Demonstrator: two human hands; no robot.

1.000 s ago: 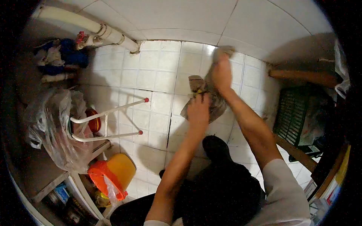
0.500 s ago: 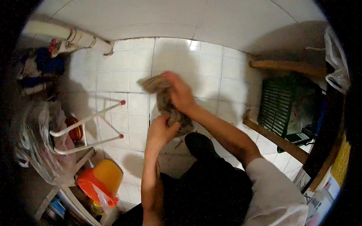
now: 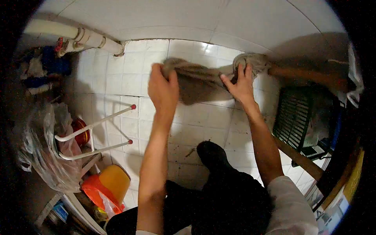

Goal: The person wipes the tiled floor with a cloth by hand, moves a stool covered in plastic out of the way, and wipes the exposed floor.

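A brownish-grey cloth [image 3: 199,80] is stretched between my two hands over the white tiled floor [image 3: 192,121], close to the wall. My left hand [image 3: 163,87] is closed round the cloth's left end, which bunches up beside the thumb. At the other end, my right hand [image 3: 241,84] grips the gathered part with thumb and fingers somewhat spread over it. The middle of the cloth hangs between them, slightly blurred. Whether its lower edge touches the tiles I cannot tell.
On the left are a white-legged stool frame [image 3: 96,125] with red tips, plastic bags [image 3: 51,145] and an orange-yellow bucket [image 3: 109,184]. A dark green crate [image 3: 293,117] stands right, by wooden bars [image 3: 299,156]. A pipe [image 3: 90,39] runs along the wall. My dark shoe [image 3: 211,152] is below.
My hands have moved apart and up toward the wall, the right one farther right. The cloth, bunched before, is now spread out between them.
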